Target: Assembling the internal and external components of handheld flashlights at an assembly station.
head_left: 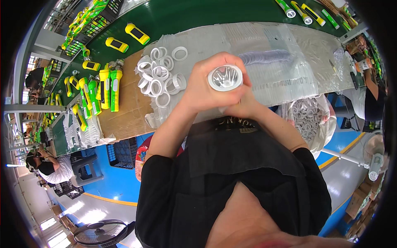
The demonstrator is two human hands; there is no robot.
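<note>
A flashlight (225,78) points its head up toward me, showing a shiny reflector inside a white ring. My left hand (198,89) is wrapped round that head, fingers curled over the far side. Just below and to the right, my right hand (245,103) is closed against the flashlight's lower part; its body is hidden behind both hands. Loose white plastic rings (157,80) lie in a heap left of my hands. Beyond them to the right, a fanned row of thin clear discs (266,57) rests on the plastic-covered cardboard (285,78).
Yellow and green flashlights (105,89) lie at the left, others (306,14) at the far right. A black crate (99,20) of them stands far left. A bag of white rings (308,118) hangs near my right elbow. Other people (51,167) sit at both sides.
</note>
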